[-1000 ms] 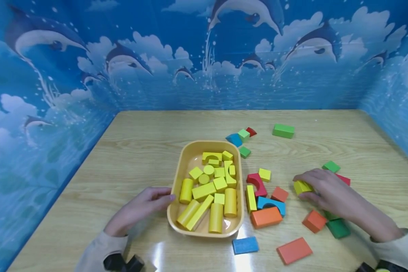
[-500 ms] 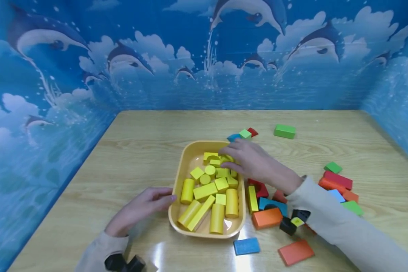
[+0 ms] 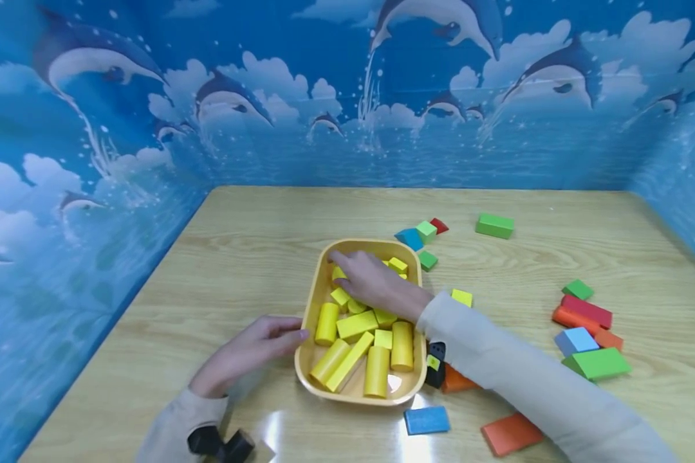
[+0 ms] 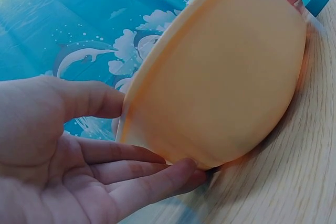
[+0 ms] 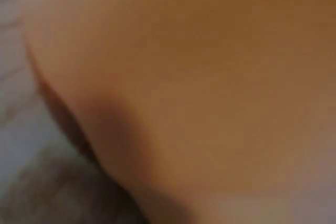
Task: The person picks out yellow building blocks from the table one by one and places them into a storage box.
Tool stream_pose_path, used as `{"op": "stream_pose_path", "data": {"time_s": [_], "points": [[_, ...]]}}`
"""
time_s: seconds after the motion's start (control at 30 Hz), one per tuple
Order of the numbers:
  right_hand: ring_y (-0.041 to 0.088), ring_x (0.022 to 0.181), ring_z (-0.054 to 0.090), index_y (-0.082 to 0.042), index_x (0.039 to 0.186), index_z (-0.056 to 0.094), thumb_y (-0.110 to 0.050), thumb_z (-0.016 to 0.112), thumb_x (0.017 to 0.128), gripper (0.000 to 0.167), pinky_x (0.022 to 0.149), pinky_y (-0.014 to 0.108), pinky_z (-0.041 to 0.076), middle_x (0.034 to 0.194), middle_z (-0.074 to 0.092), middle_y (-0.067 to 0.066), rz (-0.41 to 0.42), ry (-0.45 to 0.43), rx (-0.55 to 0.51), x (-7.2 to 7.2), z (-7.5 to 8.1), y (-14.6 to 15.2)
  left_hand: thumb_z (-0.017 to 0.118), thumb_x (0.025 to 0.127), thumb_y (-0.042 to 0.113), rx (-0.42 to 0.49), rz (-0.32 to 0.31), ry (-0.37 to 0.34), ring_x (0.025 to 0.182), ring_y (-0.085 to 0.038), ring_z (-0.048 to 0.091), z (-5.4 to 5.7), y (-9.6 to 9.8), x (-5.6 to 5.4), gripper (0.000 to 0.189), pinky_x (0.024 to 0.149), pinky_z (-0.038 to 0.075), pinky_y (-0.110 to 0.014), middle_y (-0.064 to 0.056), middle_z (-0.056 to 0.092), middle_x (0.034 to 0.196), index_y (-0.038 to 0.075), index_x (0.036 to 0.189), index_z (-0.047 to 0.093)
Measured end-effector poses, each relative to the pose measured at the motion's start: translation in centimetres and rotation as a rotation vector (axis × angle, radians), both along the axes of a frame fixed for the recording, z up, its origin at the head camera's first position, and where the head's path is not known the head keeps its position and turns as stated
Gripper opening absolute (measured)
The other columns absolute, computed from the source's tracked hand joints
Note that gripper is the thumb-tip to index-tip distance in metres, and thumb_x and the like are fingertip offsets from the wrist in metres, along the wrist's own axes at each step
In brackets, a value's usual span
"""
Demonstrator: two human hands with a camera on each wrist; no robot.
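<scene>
A light-orange plastic tray (image 3: 361,400) stands mid-table, holding several yellow wooden blocks, among them cylinders, cubes and a long bar (image 3: 350,361). My left hand (image 3: 260,347) grips the tray's left side. In the left wrist view its thumb is at the rim, with the fingers (image 4: 142,182) against the lower wall. Reaching in over the right side, my right hand (image 3: 370,276) is at the tray's far left corner. Between its thumb and fingers shows a yellow block (image 3: 338,274), partly covered. A blurred orange-tan surface (image 5: 220,87) fills most of the right wrist view.
Right of the tray lie a yellow block (image 3: 462,297), a blue block (image 3: 427,420) and a red-orange block (image 3: 511,434). Green (image 3: 596,364), light blue and red blocks cluster farther right. Behind are a green block (image 3: 495,225) and a blue triangle (image 3: 408,238). The right sleeve hides several blocks.
My right hand has carried the yellow block from the right-hand pile, past the tray's far right corner, to its far left corner. My left hand stays at the tray's left side.
</scene>
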State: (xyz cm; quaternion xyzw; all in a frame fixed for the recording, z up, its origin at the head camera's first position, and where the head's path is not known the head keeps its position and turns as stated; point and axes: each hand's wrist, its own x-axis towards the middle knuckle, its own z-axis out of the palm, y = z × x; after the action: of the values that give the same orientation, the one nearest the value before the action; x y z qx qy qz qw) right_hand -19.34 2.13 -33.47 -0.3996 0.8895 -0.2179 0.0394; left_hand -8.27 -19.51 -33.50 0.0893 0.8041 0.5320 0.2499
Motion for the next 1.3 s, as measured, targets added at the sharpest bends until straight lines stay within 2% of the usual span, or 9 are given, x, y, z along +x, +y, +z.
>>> {"op": "stream_pose_path", "data": {"time_s": [0.17,0.33,0.47,0.57,0.77,0.9,1.07,1.17,1.3], "points": [[0.007,0.061,0.054,-0.005,0.131,0.052,-0.014,0.057,0.098,0.035,0.059,0.020,0.049,0.085,0.065,0.001,0.072,-0.005,-0.039,0.2,-0.6,0.5,0.053,0.100,0.028,0.007,-0.013,0.014,0.118,-0.031,0.057,0.0,0.0,-0.2,0.051,0.099,0.048,-0.044,-0.022,0.056,0.133,-0.008,0.136,0.048],[0.010,0.059,0.052,-0.006,0.133,0.052,-0.006,0.049,0.099,0.034,0.056,0.020,0.048,0.074,0.058,-0.001,0.073,-0.006,-0.006,0.5,-0.7,0.9,0.053,0.099,0.029,-0.003,-0.008,0.001,0.118,-0.031,0.057,0.1,0.2,-0.2,0.052,0.098,0.049,-0.043,-0.022,0.055,0.134,-0.008,0.135,0.048],[0.016,0.088,0.063,-0.007,0.135,0.052,0.007,0.045,0.093,0.044,0.076,0.025,0.055,0.101,0.067,0.007,0.026,0.019,-0.043,0.7,-0.1,1.7,0.053,0.099,0.030,-0.030,0.002,-0.012,0.116,-0.030,0.058,0.1,0.1,-0.3,0.053,0.098,0.048,-0.045,-0.022,0.056,0.133,-0.007,0.135,0.048],[0.024,0.113,0.058,-0.003,0.133,0.053,0.012,0.045,0.089,0.047,0.093,0.035,0.052,0.124,0.061,0.013,-0.016,0.085,-0.107,0.8,0.7,3.4,0.053,0.099,0.031,-0.052,0.016,-0.028,0.115,-0.030,0.059,0.2,0.1,-0.3,0.053,0.098,0.048,-0.046,-0.022,0.057,0.132,-0.007,0.136,0.048],[0.028,0.101,0.061,0.001,0.125,0.059,0.013,0.052,0.088,0.039,0.081,0.040,0.056,0.117,0.064,0.015,-0.139,0.140,-0.175,1.3,1.0,9.7,0.055,0.098,0.033,-0.073,0.048,-0.064,0.114,-0.028,0.060,0.1,0.0,-0.1,0.054,0.097,0.049,-0.044,-0.020,0.057,0.132,-0.005,0.136,0.049],[0.031,0.100,0.061,0.000,0.122,0.060,0.015,0.054,0.086,0.039,0.080,0.043,0.056,0.116,0.063,0.016,-0.179,0.147,-0.096,2.1,0.4,13.6,0.054,0.098,0.033,-0.053,0.039,-0.056,0.115,-0.028,0.059,0.0,0.0,-0.1,0.055,0.097,0.049,-0.043,-0.021,0.056,0.133,-0.006,0.136,0.048],[0.033,0.105,0.059,-0.002,0.114,0.064,0.023,0.053,0.078,0.046,0.082,0.046,0.056,0.114,0.063,0.015,-0.166,0.102,0.055,3.7,0.1,16.2,0.054,0.099,0.033,-0.044,0.037,-0.046,0.116,-0.029,0.059,-0.1,0.1,-0.1,0.055,0.097,0.049,-0.043,-0.021,0.055,0.134,-0.006,0.136,0.048],[0.033,0.102,0.058,-0.003,0.112,0.066,0.022,0.059,0.075,0.044,0.079,0.044,0.058,0.113,0.062,0.015,-0.136,0.077,0.121,4.6,0.0,17.0,0.055,0.098,0.034,-0.049,0.044,-0.048,0.116,-0.028,0.059,0.0,0.2,0.0,0.055,0.097,0.049,-0.043,-0.021,0.056,0.134,-0.006,0.136,0.049],[0.030,0.098,0.059,-0.003,0.114,0.066,0.010,0.071,0.079,0.037,0.077,0.042,0.058,0.110,0.062,0.015,-0.124,0.079,0.158,5.2,-0.3,17.5,0.054,0.098,0.034,-0.050,0.040,-0.040,0.116,-0.028,0.059,0.2,0.3,0.0,0.055,0.098,0.049,-0.044,-0.021,0.056,0.133,-0.006,0.136,0.049]]}}
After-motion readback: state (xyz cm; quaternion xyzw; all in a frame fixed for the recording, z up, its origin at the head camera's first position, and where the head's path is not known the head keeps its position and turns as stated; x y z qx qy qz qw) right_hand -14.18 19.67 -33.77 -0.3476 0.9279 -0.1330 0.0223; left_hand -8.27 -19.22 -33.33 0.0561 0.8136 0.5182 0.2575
